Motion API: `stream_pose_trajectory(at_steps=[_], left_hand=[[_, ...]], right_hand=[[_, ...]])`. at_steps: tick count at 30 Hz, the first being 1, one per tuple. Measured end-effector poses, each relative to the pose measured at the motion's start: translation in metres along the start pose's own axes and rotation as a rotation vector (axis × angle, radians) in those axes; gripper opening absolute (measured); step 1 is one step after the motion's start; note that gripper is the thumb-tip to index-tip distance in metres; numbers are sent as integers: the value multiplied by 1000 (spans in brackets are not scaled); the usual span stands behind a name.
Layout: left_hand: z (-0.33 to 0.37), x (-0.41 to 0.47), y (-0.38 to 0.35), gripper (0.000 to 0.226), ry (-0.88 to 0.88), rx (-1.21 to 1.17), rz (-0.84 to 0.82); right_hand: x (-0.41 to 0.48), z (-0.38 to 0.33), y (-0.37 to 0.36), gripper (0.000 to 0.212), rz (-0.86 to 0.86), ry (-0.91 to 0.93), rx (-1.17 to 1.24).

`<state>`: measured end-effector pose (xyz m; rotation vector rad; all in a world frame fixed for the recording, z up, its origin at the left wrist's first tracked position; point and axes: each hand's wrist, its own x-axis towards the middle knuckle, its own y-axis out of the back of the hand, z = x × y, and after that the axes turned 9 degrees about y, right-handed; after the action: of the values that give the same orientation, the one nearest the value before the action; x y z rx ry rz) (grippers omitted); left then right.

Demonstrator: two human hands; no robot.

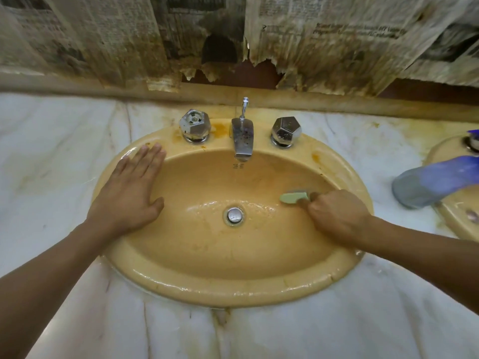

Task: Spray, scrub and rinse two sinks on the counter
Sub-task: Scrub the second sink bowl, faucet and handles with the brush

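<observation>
A yellow-tan oval sink (228, 288) fills the middle of the view, its bowl wet around the chrome drain (234, 215). My right hand (339, 216) grips a pale green scrub pad (294, 197) and presses it against the bowl's right slope. My left hand (129, 193) lies flat with fingers spread on the sink's left rim. A second sink (458, 221) of the same colour shows partly at the right edge. A blue spray bottle (432, 183) lies on its side between the two sinks.
A chrome faucet (242, 138) with a left knob (195, 124) and a right knob (286, 131) stands at the sink's back. Stained white marble counter (285, 332) surrounds the sinks. Torn, dirty newspaper (324, 47) covers the wall behind.
</observation>
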<state>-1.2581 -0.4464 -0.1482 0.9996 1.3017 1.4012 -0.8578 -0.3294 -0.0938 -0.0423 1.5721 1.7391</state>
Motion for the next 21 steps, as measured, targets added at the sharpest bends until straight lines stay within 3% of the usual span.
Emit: stream_pose_trajectory(at_steps=[4,9,14,21], left_hand=[[0,1,0,103,-5,17,-5],[-4,1,0,102,-25,-12,-11],[-1,1,-1,101,-14,15,10],[-3,3,-2,100,-13,-9,-4]], right_hand=[[49,12,25,61,181,-114,-11],[53,-8,-5,48,-50,145,-93],[78,12,10,55,122,21,-67],[77,-8,-16,38,86,7,284]])
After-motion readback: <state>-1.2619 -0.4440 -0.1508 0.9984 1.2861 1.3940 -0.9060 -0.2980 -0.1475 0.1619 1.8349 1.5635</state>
